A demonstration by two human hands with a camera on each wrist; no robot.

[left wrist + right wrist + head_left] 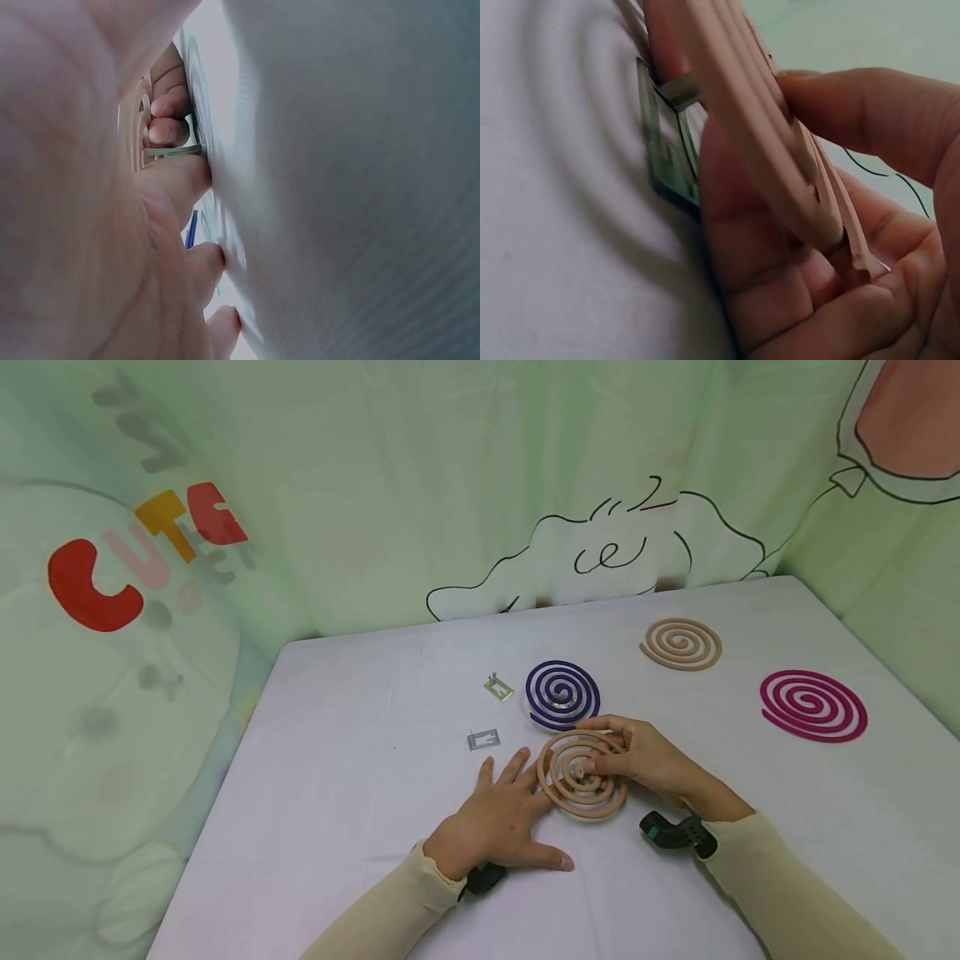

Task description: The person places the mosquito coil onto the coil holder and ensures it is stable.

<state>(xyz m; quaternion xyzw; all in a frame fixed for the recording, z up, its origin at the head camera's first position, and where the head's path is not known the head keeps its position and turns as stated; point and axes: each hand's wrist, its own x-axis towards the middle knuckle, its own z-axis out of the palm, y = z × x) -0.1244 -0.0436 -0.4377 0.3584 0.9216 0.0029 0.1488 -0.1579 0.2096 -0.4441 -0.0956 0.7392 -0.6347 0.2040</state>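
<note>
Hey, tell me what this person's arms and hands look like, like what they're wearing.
The left sleeve and right sleeve are long and cream. A black band with a small green patch is at the right wrist; a dark strap, partly hidden, shows at the left. The left hand and right hand wear no gloves.

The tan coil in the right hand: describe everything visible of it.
The tan coil is a matte, disc-like spiral of thick strand with open gaps. The right hand holds it tilted above the tabletop, thumb near its centre, partly over the left hand. A metal stand beneath projects a tab toward it; whether they touch is unclear.
</note>
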